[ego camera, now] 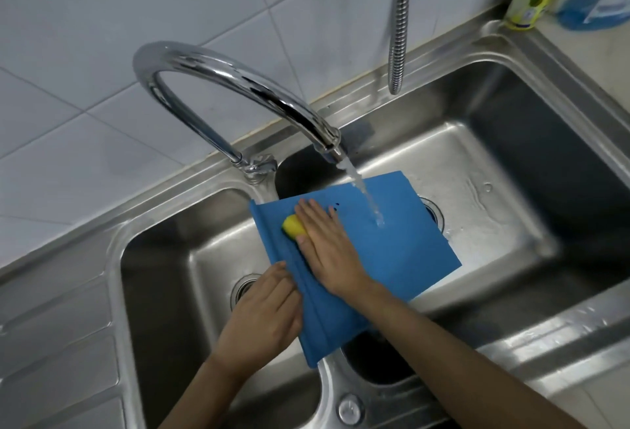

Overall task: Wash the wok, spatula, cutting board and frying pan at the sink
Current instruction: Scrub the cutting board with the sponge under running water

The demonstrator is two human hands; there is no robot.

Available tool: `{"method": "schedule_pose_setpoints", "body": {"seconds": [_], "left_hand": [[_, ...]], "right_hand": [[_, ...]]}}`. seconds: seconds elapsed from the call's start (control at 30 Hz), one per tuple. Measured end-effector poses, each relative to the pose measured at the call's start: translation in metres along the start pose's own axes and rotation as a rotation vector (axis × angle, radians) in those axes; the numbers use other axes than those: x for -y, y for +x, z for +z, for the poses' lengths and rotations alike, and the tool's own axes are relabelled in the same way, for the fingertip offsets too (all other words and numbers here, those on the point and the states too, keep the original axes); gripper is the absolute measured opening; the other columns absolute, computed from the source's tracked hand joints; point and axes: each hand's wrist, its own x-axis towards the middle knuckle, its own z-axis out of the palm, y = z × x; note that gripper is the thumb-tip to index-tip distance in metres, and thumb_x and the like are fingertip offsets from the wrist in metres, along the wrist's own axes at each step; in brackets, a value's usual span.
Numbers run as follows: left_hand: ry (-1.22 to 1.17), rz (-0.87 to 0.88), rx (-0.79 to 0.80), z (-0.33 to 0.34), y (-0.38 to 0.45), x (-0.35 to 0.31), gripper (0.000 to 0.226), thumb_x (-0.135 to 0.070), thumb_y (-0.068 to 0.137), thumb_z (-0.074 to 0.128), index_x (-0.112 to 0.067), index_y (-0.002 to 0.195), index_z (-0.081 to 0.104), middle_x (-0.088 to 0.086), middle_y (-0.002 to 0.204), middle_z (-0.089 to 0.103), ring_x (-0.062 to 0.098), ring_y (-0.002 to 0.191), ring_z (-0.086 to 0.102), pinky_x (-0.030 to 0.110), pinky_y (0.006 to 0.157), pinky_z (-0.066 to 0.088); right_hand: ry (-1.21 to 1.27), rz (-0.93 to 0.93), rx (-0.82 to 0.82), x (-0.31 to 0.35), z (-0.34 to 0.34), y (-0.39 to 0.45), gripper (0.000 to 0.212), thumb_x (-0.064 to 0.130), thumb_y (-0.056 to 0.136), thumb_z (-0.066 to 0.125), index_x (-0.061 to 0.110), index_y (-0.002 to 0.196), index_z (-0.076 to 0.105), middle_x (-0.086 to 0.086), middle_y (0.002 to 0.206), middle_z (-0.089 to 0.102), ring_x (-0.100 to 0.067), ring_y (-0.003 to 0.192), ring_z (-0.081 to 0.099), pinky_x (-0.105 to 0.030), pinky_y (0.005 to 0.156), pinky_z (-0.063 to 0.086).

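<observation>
While the flat blue plastic cutting board (pixel 354 244) is gripped edgewise by the left hand (pixel 269 312), a yellow sponge (pixel 292 225) is pressed on it by the flat-fingered right hand (pixel 327 241); wok, spatula and pan are unseen, presumably unwashed.

A home kitchen: steel double sink (pixel 531 53) (tap (pixel 218 77) running), white wall tiles (pixel 85 36).

You see the blue cutting board (pixel 392 241), wet and tilted, lying across the divider of the double sink (pixel 562 326), mostly over its right basin.

White tiled wall (pixel 102 36) (grey grout) behind a steel counter (pixel 51 326).
</observation>
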Motion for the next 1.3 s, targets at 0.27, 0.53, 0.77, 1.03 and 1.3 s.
{"method": "schedule_pose_setpoints", "body": {"seconds": [0.27,0.53,0.77,1.03,1.3], "left_hand": [[0.023,-0.021,0.037,-0.001,0.002,-0.001,0.016,-0.012,0.087,0.055,-0.004,0.081,0.068,0.01,0.085,0.064,0.026,0.093,0.057,0.039,0.11,0.036],[0.084,0.032,0.017,-0.001,0.004,-0.005,0.019,-0.014,0.088,0.052,-0.005,0.081,0.067,0.01,0.084,0.064,0.025,0.085,0.059,0.036,0.115,0.028],[-0.003,0.15,0.216,-0.019,-0.006,0.015,0.046,-0.045,0.096,0.048,-0.005,0.103,0.07,0.01,0.108,0.067,0.025,0.115,0.057,0.036,0.117,0.026],[0.001,0.29,0.335,-0.027,0.008,0.033,0.052,-0.057,0.095,0.046,-0.011,0.105,0.068,0.007,0.108,0.065,0.024,0.109,0.06,0.04,0.108,0.042],[0.055,0.31,0.364,-0.027,0.006,0.031,0.065,-0.066,0.091,0.043,-0.008,0.11,0.066,0.009,0.113,0.063,0.027,0.114,0.056,0.043,0.11,0.038]], "right_hand": [[-0.064,0.595,-0.065,-0.126,-0.049,0.02,0.066,0.05,0.091,0.011,0.003,0.118,0.048,-0.019,0.124,0.049,-0.036,0.118,0.043,-0.053,0.098,0.036],[-0.001,0.343,-0.005,-0.031,-0.021,0.004,0.057,0.042,0.103,0.022,0.009,0.149,0.026,-0.008,0.157,0.023,-0.026,0.146,0.013,-0.039,0.119,0.009],[0.03,0.0,0.076,0.011,0.0,0.052,0.055,0.038,0.1,0.023,0.011,0.148,0.029,-0.004,0.156,0.028,-0.019,0.147,0.014,-0.035,0.119,0.011],[0.008,0.419,-0.107,-0.11,-0.057,0.004,0.063,0.051,0.097,0.018,0.005,0.119,0.053,-0.018,0.122,0.055,-0.034,0.115,0.049,-0.045,0.1,0.038],[-0.054,0.582,-0.246,-0.071,-0.029,-0.061,0.07,0.053,0.092,0.017,0.001,0.128,0.048,-0.019,0.126,0.053,-0.037,0.12,0.046,-0.046,0.102,0.038]]}}
